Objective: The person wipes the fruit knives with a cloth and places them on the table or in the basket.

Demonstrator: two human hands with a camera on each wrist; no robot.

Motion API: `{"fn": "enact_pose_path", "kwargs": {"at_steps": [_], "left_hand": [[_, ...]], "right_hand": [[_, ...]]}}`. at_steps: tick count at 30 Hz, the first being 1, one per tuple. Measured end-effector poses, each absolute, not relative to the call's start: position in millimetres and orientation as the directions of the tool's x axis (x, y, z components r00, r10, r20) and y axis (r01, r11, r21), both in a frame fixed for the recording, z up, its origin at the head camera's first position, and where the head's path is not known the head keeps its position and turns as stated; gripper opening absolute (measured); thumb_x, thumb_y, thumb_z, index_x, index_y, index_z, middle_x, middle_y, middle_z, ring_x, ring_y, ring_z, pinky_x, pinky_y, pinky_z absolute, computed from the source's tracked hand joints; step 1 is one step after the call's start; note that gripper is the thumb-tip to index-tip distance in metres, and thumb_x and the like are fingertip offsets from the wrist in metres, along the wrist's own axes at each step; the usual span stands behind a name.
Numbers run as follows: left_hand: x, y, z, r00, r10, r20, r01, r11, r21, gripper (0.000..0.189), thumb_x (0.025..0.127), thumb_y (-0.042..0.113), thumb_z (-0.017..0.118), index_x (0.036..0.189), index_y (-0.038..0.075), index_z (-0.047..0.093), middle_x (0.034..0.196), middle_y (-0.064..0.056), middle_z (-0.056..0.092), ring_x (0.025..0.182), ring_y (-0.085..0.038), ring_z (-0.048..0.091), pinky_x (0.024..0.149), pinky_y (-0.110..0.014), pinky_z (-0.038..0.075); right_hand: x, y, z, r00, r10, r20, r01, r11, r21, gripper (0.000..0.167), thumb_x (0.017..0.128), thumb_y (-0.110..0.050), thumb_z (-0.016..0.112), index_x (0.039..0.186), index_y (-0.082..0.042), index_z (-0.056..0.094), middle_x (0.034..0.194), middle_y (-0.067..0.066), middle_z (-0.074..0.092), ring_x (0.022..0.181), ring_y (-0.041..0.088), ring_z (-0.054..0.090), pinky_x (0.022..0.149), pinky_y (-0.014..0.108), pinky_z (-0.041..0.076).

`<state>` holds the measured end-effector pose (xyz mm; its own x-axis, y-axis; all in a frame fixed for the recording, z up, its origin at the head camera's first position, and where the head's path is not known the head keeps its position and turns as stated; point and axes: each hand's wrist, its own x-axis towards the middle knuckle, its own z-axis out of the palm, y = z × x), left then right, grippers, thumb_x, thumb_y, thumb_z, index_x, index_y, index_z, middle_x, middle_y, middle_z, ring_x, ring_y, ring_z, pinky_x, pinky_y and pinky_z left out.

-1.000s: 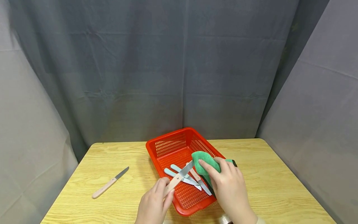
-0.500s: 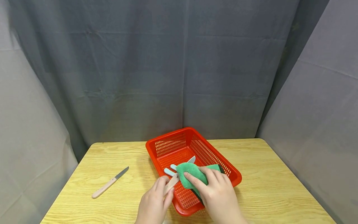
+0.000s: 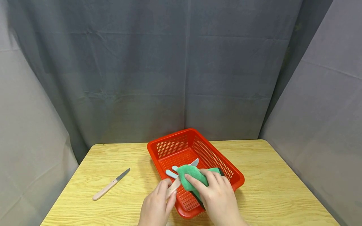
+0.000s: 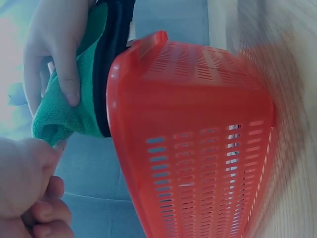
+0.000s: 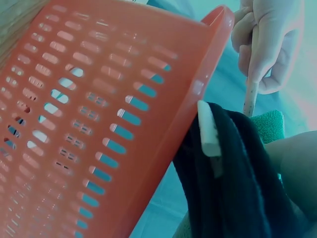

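My left hand point(image 3: 155, 202) grips the pale wooden handle point(image 3: 173, 187) of a table knife, blade pointing up and to the right over the basket. With my right hand point(image 3: 220, 195) I hold a green cloth point(image 3: 193, 175) with a dark edge, folded over the blade. The knife tip point(image 3: 195, 162) sticks out beyond the cloth; the middle of the blade is hidden under it. In the left wrist view, the cloth point(image 4: 74, 106) lies between both hands beside the basket rim. The right wrist view shows my left fingers point(image 5: 270, 44) curled round the handle point(image 5: 250, 96).
A red plastic basket point(image 3: 151, 147) with slotted walls stands on the wooden table point(image 3: 133, 157) below my hands. Inside it are several knives, two with light blue handles point(image 3: 171, 174) showing. Another wooden-handled knife point(image 3: 105, 190) lies on the table to the left. Grey curtains surround the table.
My right hand has slid the cloth down and left along the blade, from near its tip to close by the handle. My left hand keeps its grip in nearly the same place.
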<state>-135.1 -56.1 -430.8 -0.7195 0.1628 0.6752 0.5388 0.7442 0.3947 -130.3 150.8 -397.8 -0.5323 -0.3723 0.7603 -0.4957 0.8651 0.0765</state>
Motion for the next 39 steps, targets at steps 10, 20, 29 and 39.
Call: {"fn": "enact_pose_path", "kwargs": {"at_steps": [10,20,29,39], "left_hand": [[-135,-56,-430,-0.725,0.164,0.669,0.534,0.746,0.396,0.03,0.085,0.016,0.079,0.109,0.011,0.061,0.084,0.009,0.057,0.061,0.001,0.039,0.052,-0.018,0.036],[-135,-56,-432,-0.723,0.155,0.674,0.528,0.753,0.393,0.03,0.085,0.017,0.079,0.108,0.013,0.061,0.082,0.011,0.055,0.061,0.002,0.039,0.052,-0.018,0.035],[-136,-55,-435,-0.709,0.109,0.696,0.522,0.745,0.415,0.031,0.085,0.016,0.08,0.108,0.011,0.06,0.079,0.009,0.053,0.059,0.001,0.038,0.049,-0.017,0.034],[-136,-54,-432,-0.73,0.085,0.678,0.504,0.737,0.45,0.031,0.084,0.013,0.08,0.107,0.012,0.06,0.079,0.009,0.052,0.06,0.001,0.039,0.05,-0.019,0.035]], "right_hand": [[-137,160,-397,-0.582,-0.325,0.746,-0.464,0.885,0.024,0.065,0.073,-0.01,0.091,0.129,-0.037,0.07,0.115,0.01,0.066,0.095,0.029,0.065,0.071,0.045,0.055],[-143,170,-393,-0.602,-0.273,0.75,-0.425,0.905,-0.011,0.063,0.075,-0.007,0.088,0.128,-0.036,0.071,0.114,0.013,0.066,0.092,0.03,0.063,0.07,0.045,0.052],[-141,175,-392,-0.552,-0.27,0.788,-0.461,0.887,-0.019,0.044,0.092,-0.014,0.075,0.131,-0.035,0.07,0.114,0.015,0.066,0.096,0.034,0.065,0.072,0.049,0.053],[-130,160,-396,-0.507,-0.378,0.775,-0.54,0.84,0.057,0.046,0.092,-0.022,0.078,0.134,-0.036,0.068,0.117,0.012,0.068,0.101,0.029,0.066,0.071,0.047,0.057]]}}
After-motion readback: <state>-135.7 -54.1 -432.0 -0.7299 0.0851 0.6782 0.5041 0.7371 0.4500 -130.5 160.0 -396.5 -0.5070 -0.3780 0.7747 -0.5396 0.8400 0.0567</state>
